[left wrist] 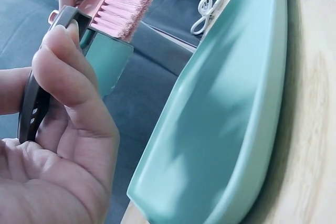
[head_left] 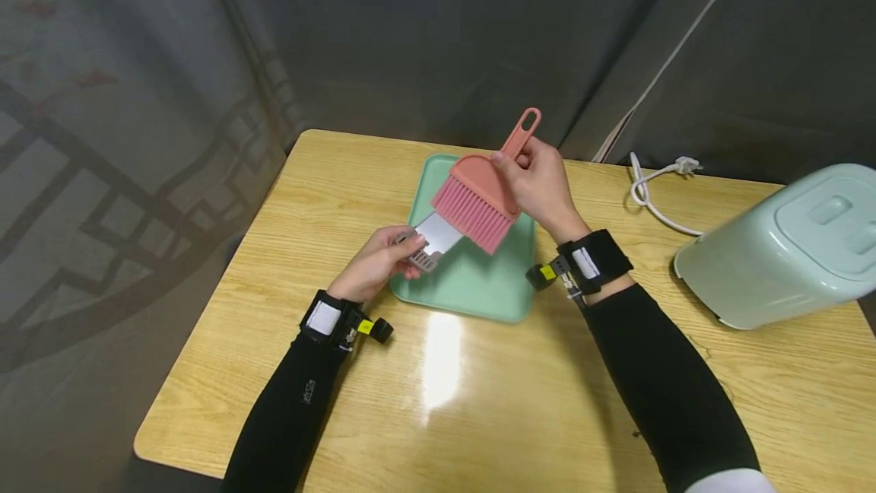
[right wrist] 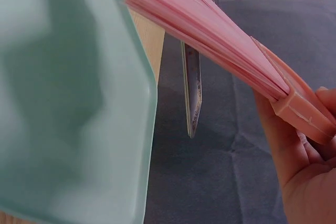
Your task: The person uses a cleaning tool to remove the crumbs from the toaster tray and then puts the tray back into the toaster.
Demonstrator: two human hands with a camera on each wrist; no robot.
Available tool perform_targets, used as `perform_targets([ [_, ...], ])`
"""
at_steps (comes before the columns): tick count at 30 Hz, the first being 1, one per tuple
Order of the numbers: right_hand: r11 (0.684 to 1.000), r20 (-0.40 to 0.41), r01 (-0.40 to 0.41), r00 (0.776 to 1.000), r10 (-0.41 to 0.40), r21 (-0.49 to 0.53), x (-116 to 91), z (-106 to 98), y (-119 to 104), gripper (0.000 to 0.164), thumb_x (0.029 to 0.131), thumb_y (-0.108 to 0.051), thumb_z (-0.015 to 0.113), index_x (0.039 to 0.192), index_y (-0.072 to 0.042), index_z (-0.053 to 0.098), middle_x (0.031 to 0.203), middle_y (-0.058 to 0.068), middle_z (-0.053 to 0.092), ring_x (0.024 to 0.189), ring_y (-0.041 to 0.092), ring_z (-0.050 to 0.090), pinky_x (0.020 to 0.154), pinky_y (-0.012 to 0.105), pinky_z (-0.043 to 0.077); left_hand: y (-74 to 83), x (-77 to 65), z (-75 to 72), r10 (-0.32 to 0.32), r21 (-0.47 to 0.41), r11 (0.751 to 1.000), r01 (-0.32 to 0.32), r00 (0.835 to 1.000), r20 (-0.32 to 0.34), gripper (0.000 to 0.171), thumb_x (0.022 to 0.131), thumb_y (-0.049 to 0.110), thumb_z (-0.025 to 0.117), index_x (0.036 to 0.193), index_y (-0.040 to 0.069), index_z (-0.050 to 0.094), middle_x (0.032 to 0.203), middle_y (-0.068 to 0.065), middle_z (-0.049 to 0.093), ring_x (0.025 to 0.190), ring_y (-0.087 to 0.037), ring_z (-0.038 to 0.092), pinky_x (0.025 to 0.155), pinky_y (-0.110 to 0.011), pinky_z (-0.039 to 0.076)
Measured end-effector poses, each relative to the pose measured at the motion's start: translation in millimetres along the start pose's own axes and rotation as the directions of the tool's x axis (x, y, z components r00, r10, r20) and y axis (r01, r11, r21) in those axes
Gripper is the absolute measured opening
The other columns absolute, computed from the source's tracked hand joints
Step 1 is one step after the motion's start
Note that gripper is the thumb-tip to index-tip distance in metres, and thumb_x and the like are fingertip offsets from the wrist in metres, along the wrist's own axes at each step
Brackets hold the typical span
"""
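My left hand (head_left: 379, 259) pinches the grey slotted end of a thin shiny metal crumb tray (head_left: 441, 233), thumb on top. In the right wrist view small dark specks show on the crumb tray (right wrist: 193, 90). With thumb and fingers my right hand (head_left: 545, 185) grips a pink hand brush (head_left: 482, 179) where its handle meets the head. The brush's bristles (left wrist: 123, 11) lie over the crumb tray's far part in the left wrist view. Both are held above a light green rectangular tray (head_left: 458, 299), which rests on the table.
A pale green toaster (head_left: 773, 249) stands at the right of the wooden table (head_left: 342, 432). Its white cord and plug (head_left: 643, 189) lie behind it, near the back edge. Grey curtains (head_left: 438, 44) hang behind and at the left.
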State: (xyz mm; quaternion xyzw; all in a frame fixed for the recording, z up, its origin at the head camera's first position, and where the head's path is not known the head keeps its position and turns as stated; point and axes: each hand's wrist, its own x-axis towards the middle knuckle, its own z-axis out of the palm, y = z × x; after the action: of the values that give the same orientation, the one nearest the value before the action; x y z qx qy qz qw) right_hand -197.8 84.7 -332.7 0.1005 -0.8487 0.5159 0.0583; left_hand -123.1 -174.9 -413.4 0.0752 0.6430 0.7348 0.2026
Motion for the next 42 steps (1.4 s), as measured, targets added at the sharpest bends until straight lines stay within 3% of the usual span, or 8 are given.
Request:
perform_targets([
  [28,0.998,-0.049,0.052,0.997,-0.054,-0.027,-0.7,0.7,6.9,0.029,0.101,-0.025,0.065,0.114,0.001,0.065,0.084,0.013,0.061,0.071,0.021,0.055,0.056,0.023,0.041,-6.5,-5.4,-7.2,-0.036,0.013,0.999,0.036,0.999,-0.012,0.033,0.106,0.012,0.052,0.123,-0.016,0.056,0.089,-0.009,0.067,0.065,-0.013,0.060,0.061,-0.023,0.054],
  [42,0.999,-0.071,0.032,0.997,-0.034,-0.041,-2.2,-1.1,10.2,0.033,0.102,-0.028,0.063,0.118,0.001,0.063,0.090,0.015,0.064,0.073,0.021,0.058,0.058,0.021,0.045,-8.4,-4.3,-9.0,-0.026,0.008,1.000,0.026,1.000,-0.010,0.034,0.106,0.011,0.051,0.124,-0.017,0.056,0.088,-0.010,0.068,0.062,-0.012,0.060,0.058,-0.023,0.054],
])
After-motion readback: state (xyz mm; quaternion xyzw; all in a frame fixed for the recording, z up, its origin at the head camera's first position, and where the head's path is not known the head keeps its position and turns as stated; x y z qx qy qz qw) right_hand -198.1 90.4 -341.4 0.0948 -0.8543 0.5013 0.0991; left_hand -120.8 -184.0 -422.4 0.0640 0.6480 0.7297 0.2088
